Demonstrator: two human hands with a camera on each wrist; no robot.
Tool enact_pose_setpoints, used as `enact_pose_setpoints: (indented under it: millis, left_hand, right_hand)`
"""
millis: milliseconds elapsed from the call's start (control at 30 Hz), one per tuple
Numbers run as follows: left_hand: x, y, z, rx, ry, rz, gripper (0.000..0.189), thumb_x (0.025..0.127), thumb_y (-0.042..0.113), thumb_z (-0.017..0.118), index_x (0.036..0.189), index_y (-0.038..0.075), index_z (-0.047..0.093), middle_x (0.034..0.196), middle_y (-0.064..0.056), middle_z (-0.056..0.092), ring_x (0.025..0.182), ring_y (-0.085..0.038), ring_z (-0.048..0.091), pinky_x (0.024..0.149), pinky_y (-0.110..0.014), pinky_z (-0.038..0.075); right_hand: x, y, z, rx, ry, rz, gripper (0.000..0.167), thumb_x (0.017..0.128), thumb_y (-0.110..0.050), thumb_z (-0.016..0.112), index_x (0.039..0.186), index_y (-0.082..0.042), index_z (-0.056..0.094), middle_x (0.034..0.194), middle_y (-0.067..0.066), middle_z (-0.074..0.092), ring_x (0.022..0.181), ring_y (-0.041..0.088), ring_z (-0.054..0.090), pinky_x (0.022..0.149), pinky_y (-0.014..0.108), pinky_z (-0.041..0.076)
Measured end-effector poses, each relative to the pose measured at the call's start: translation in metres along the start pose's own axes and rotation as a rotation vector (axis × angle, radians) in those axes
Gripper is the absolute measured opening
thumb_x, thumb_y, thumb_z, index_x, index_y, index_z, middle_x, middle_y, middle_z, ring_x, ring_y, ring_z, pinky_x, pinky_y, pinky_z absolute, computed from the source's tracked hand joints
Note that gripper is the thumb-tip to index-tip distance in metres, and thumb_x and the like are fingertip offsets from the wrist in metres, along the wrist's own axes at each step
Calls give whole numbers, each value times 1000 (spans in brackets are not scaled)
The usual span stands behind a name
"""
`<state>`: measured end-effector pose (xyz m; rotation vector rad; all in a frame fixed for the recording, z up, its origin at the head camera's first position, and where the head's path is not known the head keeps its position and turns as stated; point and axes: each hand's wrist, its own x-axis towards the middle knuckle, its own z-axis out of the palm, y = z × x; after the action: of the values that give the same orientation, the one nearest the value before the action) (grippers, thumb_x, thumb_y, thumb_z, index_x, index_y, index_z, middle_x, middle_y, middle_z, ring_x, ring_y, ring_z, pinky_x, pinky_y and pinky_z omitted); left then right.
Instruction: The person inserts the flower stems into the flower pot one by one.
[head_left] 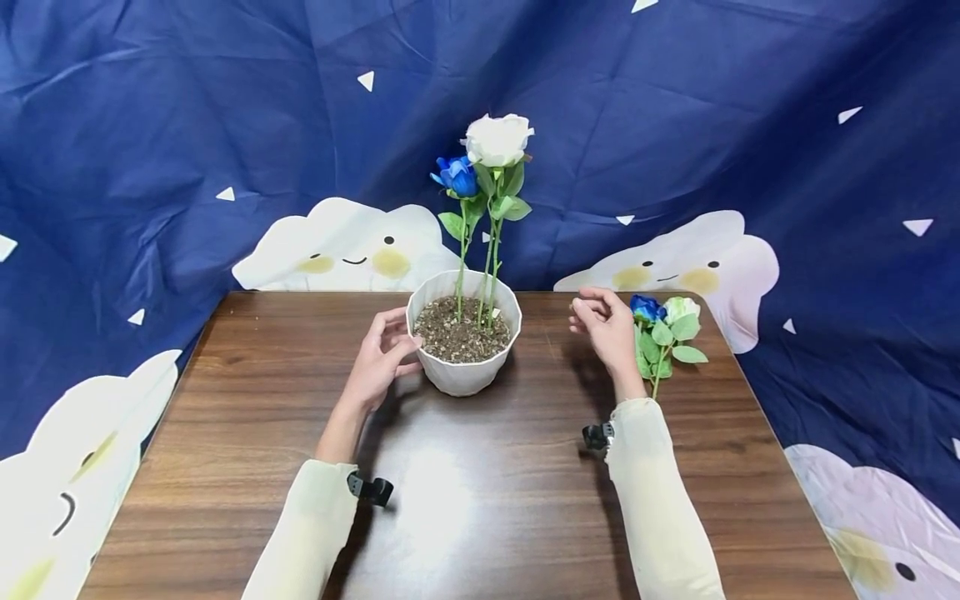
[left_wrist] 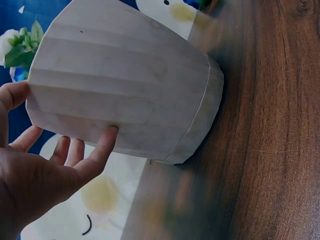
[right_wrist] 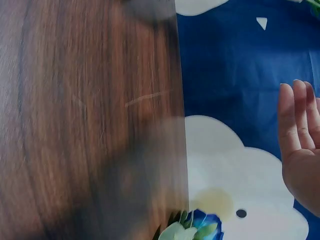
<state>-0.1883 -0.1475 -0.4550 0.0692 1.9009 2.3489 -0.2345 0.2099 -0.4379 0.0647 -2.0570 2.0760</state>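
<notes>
A white faceted flowerpot (head_left: 465, 379) filled with dark soil (head_left: 457, 333) stands at the back middle of the table. A blue rose (head_left: 456, 177) and a white rose (head_left: 498, 140) rise upright from the soil on green stems. My left hand (head_left: 378, 358) touches the pot's left side, its thumb by the rim and its other fingers spread along the outer wall. In the left wrist view, a fingertip rests on the pale wall (left_wrist: 115, 90). My right hand (head_left: 606, 329) hovers right of the pot with fingers loosely bent and nothing in them.
At the table's right side lie another blue rose (head_left: 647, 308) and a pale white rose (head_left: 681, 310) with leafy stems, close beside the right hand. The brown wooden table (head_left: 255, 400) meets a blue cloth backdrop (head_left: 180, 108) with printed clouds. A black strap device (head_left: 370, 488) sits on each wrist.
</notes>
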Motion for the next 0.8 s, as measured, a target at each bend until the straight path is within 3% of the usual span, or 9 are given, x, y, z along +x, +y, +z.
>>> enact_pose_setpoints:
  millis: [233,500,800]
  left_hand:
    - [0,-1,0,-11,-2,-2,57,96,1,61,148,7,37,140,-21,43,110,-22,57,90,-56,56]
    - [-2,-2,0,-10,-1,-4,56,96,2,62,147,8,39,140,-20,44,112,-24,56,92,-62,53]
    - [-2,0,0,-12,1,3,57,95,3,62,147,8,39,140,-20,43,112,-24,57,90,-58,55]
  right_hand:
    - [-2,8,-24,9,87,57,16,96,2,65,111,-1,60,86,7,73,69,13,70,64,27,62]
    - [-11,5,-57,82,243,115,18,95,6,64,112,3,59,80,0,73,70,15,69,59,25,61]
    - [-24,17,-91,97,357,236,19,94,2,68,109,-7,61,80,-1,74,71,11,70,61,24,61]
